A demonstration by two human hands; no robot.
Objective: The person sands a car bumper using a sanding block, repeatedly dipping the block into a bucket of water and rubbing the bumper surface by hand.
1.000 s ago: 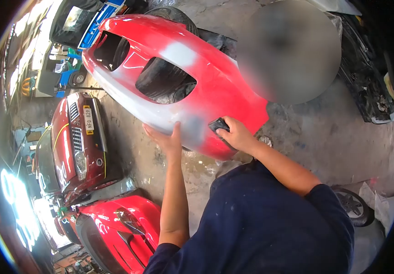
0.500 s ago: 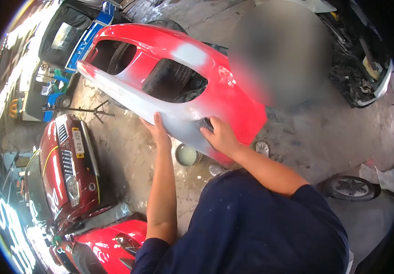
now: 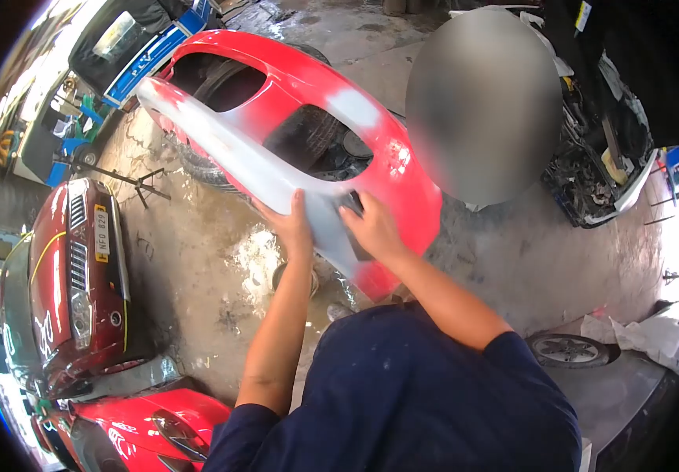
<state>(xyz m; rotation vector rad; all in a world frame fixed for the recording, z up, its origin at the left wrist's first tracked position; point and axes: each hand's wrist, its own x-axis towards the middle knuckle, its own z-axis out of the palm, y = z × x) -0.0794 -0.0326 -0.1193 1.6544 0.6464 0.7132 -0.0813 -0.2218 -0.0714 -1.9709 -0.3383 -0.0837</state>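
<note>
A: Hands, quick. What've you got?

B: My right hand is closed round a dark hand block, sanding type by the look. It's on the grey primer of a red car bumper cover, which fills the centre and upper centre of the frame.

A: Left?

B: My left hand is on the bumper's lower edge, left of the block. Thumb and forefinger spread; other fingertips hidden, so I can't tell if they curl under.

A: Why that hold?

B: My guess: left steadies the edge against the push from the right. Gripping the block from above probably keeps its pressure even. There's a tyre showing through the bumper's right cutout, likely a prop keeping it off the floor.

A: Any text?

B: Licence plate on the maroon SUV, left of frame: sideways, looks like "NFO 829", though the O could be a D. Blue-striped vehicle, upper left: lettering too warped. Nothing readable on block or bumper.
</note>
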